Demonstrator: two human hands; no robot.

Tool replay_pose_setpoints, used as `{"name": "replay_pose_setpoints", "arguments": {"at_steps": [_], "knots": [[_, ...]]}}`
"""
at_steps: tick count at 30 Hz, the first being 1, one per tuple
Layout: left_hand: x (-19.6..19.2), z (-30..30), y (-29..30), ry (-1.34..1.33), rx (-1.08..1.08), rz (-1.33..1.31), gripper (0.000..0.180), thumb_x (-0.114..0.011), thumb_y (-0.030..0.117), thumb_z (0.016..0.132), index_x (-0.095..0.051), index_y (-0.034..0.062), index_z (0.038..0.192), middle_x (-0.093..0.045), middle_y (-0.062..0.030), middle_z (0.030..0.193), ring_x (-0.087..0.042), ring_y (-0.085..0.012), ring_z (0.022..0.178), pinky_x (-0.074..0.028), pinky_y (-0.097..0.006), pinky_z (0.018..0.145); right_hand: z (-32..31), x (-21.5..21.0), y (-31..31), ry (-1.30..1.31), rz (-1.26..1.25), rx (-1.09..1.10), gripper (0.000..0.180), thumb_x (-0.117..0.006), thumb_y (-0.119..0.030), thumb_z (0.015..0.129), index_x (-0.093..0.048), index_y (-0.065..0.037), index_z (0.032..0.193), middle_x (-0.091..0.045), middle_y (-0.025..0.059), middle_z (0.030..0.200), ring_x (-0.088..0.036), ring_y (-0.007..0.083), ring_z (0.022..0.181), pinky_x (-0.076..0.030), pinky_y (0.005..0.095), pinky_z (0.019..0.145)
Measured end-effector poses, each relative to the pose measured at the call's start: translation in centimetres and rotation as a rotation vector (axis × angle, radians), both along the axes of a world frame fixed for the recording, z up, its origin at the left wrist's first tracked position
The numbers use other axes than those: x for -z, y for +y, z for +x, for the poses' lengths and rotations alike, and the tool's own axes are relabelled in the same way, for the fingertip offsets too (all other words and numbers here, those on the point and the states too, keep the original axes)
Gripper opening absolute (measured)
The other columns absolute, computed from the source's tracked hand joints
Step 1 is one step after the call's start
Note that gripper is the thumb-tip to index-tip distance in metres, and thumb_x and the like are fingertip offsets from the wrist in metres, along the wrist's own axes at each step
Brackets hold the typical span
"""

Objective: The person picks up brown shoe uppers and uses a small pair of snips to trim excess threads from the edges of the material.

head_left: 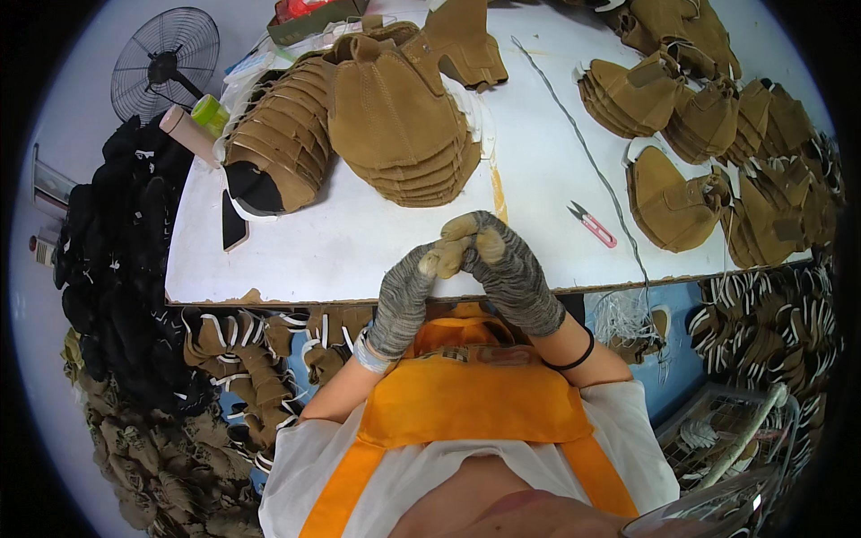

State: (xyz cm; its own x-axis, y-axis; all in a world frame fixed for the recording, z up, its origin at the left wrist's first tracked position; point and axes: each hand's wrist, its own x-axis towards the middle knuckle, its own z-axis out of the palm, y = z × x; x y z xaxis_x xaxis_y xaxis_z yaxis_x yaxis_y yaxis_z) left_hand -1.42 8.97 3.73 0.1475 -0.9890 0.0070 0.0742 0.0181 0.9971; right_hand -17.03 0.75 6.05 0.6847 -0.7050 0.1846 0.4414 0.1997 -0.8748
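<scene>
A shoe-making workshop: stacks of tan boot uppers (395,117) crowd the white surface (359,251) beyond the fingers, thread snips (592,224) to their right.

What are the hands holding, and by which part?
Nothing that can be made out. The gloved left hand and right hand meet fingertip to fingertip above the table edge; anything pinched between them is hidden.

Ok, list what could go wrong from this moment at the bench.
1. The thread snips lie loose on the white table beside a long wire; a reaching sleeve could snag either.
2. The tall stack of tan shoe uppers leans and might slide.
3. The left hand and right hand press together in worn gloves with exposed fingertips, so a cut is possible.
</scene>
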Motion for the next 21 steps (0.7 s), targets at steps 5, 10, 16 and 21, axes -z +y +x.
{"name": "replay_pose_setpoints", "arguments": {"at_steps": [5, 10, 16, 21], "knots": [[1.6, 0.3, 0.1, -0.057, -0.025, 0.038, 0.037, -0.049, 0.033, 0.101, -0.062, 0.0006, 0.114, -0.067, -0.0091, 0.101, -0.063, -0.017, 0.092, -0.052, -0.029, 0.083, 0.3, 0.3, 0.3, 0.031, -0.052, -0.066, 0.037, -0.053, -0.032, 0.1, -0.058, 0.001, 0.114, -0.065, 0.0059, 0.095, -0.061, 0.0129, 0.092, -0.049, 0.0263, 0.085], [1.9, 0.2, -0.3, -0.235, -0.075, 0.007, 0.029, -0.047, 0.028, 0.103, -0.061, 0.0029, 0.11, -0.065, -0.0051, 0.094, -0.06, -0.0127, 0.083, -0.051, -0.026, 0.075, 0.3, 0.1, 0.2, 0.094, -0.079, -0.117, 0.03, -0.054, -0.026, 0.1, -0.058, 0.001, 0.113, -0.064, 0.0049, 0.093, -0.06, 0.0122, 0.089, -0.049, 0.0264, 0.085], [2.5, 0.5, -1.1, -0.153, -0.078, -0.004, 0.028, -0.041, 0.025, 0.105, -0.06, 0.0044, 0.1, -0.061, -0.0032, 0.085, -0.057, -0.0125, 0.077, -0.05, -0.027, 0.071, 0.6, 0.3, -0.3, 0.054, -0.076, -0.137, 0.027, -0.052, -0.022, 0.101, -0.059, 0.001, 0.111, -0.064, 0.0053, 0.091, -0.06, 0.012, 0.088, -0.049, 0.0272, 0.084], [1.9, 0.0, -0.9, -0.48, -0.157, -0.143, 0.028, -0.041, 0.025, 0.104, -0.059, 0.0043, 0.097, -0.058, -0.0018, 0.084, -0.055, -0.0119, 0.076, -0.048, -0.026, 0.069, 0.8, 0.9, -0.2, 0.021, -0.04, -0.149, 0.028, -0.052, -0.021, 0.101, -0.059, 0.002, 0.115, -0.065, 0.0062, 0.091, -0.061, 0.0127, 0.087, -0.049, 0.0278, 0.084]]}}
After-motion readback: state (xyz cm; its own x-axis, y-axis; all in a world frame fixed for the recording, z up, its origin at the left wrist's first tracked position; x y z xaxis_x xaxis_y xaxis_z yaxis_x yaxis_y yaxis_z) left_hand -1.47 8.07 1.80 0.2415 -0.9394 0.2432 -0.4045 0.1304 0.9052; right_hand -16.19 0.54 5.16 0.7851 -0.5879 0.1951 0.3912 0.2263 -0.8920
